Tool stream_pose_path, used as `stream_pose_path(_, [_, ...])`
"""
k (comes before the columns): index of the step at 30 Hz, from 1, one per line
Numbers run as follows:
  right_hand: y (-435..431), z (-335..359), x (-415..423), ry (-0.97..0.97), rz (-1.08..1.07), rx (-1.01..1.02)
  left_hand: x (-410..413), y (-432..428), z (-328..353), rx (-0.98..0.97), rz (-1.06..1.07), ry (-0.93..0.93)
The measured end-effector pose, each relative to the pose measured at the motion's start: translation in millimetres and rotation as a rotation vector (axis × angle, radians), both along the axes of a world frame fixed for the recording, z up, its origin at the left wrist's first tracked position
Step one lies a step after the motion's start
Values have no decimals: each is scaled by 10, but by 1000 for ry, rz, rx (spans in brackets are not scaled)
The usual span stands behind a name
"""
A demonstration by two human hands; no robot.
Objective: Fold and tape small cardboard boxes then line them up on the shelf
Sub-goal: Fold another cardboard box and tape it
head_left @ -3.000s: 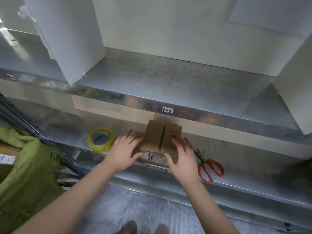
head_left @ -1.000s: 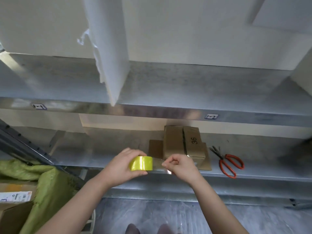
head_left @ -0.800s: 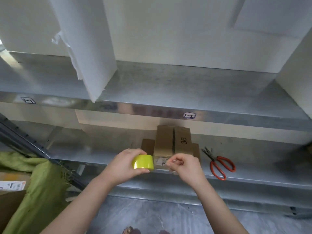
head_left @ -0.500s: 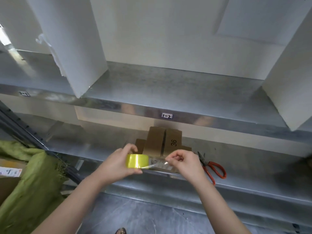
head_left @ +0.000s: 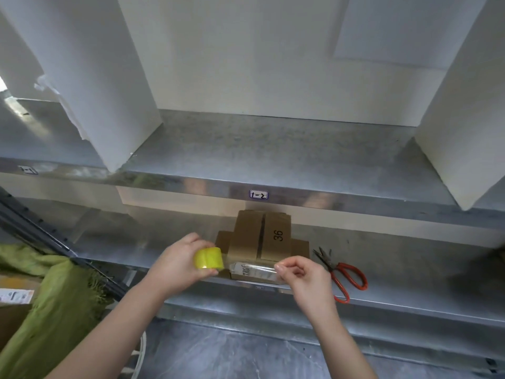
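Note:
A small brown cardboard box (head_left: 262, 236) marked "36" sits on the lower metal shelf (head_left: 410, 255), its top flaps closed and its side flaps spread flat. My left hand (head_left: 177, 261) grips a yellow tape roll (head_left: 209, 258) just in front of the box. My right hand (head_left: 300, 274) pinches the free end of the clear tape strip (head_left: 252, 269). The strip is stretched between both hands, across the box's front face.
Orange-handled scissors (head_left: 344, 274) lie on the lower shelf right of the box. The upper metal shelf (head_left: 273, 149) holds white panels (head_left: 90, 77) left and right. A green cloth (head_left: 49, 302) and a cardboard carton (head_left: 13, 296) lie at lower left.
Three seconds ago both hands rested on the box. Since then my left hand picked up the tape roll, and my right hand has pulled the strip out longer to the right.

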State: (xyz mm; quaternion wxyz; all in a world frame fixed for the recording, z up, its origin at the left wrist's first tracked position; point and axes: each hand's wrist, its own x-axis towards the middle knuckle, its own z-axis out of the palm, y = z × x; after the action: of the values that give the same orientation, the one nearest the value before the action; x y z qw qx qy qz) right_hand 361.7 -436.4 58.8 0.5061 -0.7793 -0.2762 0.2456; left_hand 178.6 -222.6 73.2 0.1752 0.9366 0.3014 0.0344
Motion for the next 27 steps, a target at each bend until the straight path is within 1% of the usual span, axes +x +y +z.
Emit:
stream_pose_path(2, [-49, -15, -17, -137, -18, 30, 53, 21, 9, 144, 8, 79])
stream_pose_path(3, [-64, -22, -18, -201, -18, 28, 73, 29, 4, 153, 7, 81])
stream_pose_path(4, [-68, -25, -3, -265, -17, 11, 89, 42, -5, 116, 3, 65])
stream_pose_path(6, [-49, -35, 72, -375, -15, -28, 75, 82, -6, -23, -17, 10])
stream_pose_path(8, [-35, -65, 154, -422, -26, -51, 31, 124, -3, -133, -72, -22])
stream_pose_path(12, [-33, -109, 211, -253, -60, -75, -68, 187, 3, -194, -146, -34])
stream_pose_path(15, [-64, -100, 209, -264, -45, -60, -41, 215, 17, -155, -122, -58])
stream_pose_path(18, [-115, -52, 219, -308, -47, -35, 36, 207, 26, -131, -28, -70])
stream_pose_path(22, [-176, -24, 278, -265, -77, -56, 137, 173, 6, -88, -11, -54])
stream_pose_path(24, [-193, -29, 329, -220, -112, -62, 167, 150, -15, 2, -26, -44])
stream_pose_path(26, [-191, -45, 376, -187, -129, -50, 177, 164, -53, 186, -68, 17])
stream_pose_path(27, [-181, -51, 392, -188, -119, -53, 173, 185, -60, 241, -71, 44])
